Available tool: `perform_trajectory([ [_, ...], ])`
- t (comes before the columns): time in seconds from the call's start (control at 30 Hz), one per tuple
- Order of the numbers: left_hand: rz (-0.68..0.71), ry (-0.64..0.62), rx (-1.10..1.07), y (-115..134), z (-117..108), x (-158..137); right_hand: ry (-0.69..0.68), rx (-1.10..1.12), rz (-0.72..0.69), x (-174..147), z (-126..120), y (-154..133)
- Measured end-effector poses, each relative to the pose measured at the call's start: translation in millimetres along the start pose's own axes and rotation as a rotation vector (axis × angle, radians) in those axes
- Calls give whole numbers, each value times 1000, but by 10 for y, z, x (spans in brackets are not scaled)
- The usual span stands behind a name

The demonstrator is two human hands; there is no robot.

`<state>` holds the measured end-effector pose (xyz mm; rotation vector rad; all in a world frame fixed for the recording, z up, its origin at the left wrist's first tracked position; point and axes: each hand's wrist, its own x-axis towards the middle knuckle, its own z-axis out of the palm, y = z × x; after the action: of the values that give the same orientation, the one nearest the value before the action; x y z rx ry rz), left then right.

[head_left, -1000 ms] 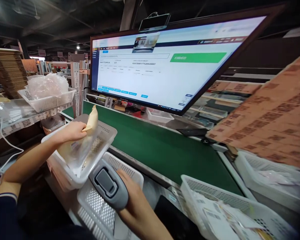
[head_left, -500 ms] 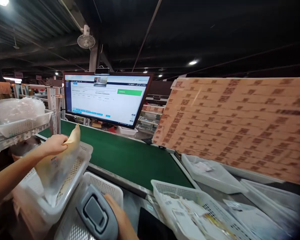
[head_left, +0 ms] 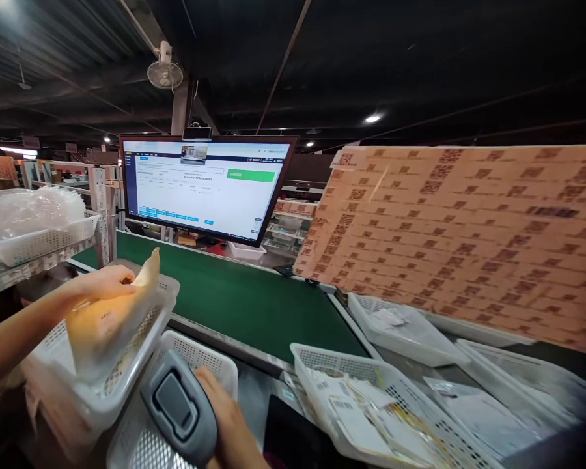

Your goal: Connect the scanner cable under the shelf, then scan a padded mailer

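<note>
My left hand [head_left: 105,283] pinches the top edge of a yellowish plastic bag [head_left: 102,326], blurred by motion, that hangs over a white perforated basket [head_left: 168,296] at the left. In my right hand [head_left: 222,404] is a grey barcode scanner [head_left: 178,400], its broad back turned toward me; the fingers wrap its far side and are partly hidden. Beneath the scanner stands a second white basket [head_left: 224,361], its bottom grid visible.
A green conveyor belt [head_left: 234,306] crosses behind the baskets, under a lit monitor [head_left: 195,195]. To the right, a basket of labelled packets [head_left: 351,417] stands below a large board of printed codes [head_left: 459,241]. Clear bags [head_left: 34,212] fill a basket on the left shelf.
The yellowish bag has shifted and now faces me more broadly, with more yellow showing. The scanner has moved slightly left in my right hand. The whole view has shifted a little.
</note>
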<state>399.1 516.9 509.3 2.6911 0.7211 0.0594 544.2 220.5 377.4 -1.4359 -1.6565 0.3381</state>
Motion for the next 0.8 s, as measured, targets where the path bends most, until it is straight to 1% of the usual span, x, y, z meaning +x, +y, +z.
perform_trajectory([
  [0.03,22,-43,-55,-25,17,-4,13,4,11,10,-2,-33],
  [0.07,37,-61,-95,-51,38,-4,19,3,27,21,-5,-67],
  [0.1,46,-46,-111,-75,60,1,16,-1,46,33,-4,-101],
  [0.17,47,42,-65,-115,105,25,-13,0,74,59,13,-154],
  [0.23,35,137,40,-132,137,59,-34,12,81,88,56,-178],
  [0.3,25,193,120,-124,151,89,-37,1,95,119,113,-183],
  [0.37,10,225,145,-91,143,102,-38,-46,123,151,157,-187],
  [0.43,10,223,124,-40,115,94,-37,-103,146,181,172,-204],
  [0.57,48,162,51,70,42,46,-53,-189,169,228,133,-259],
  [0.67,30,164,72,124,13,34,-83,-235,174,263,101,-293],
  [0.8,19,193,104,135,24,73,-123,-321,178,310,90,-338],
])
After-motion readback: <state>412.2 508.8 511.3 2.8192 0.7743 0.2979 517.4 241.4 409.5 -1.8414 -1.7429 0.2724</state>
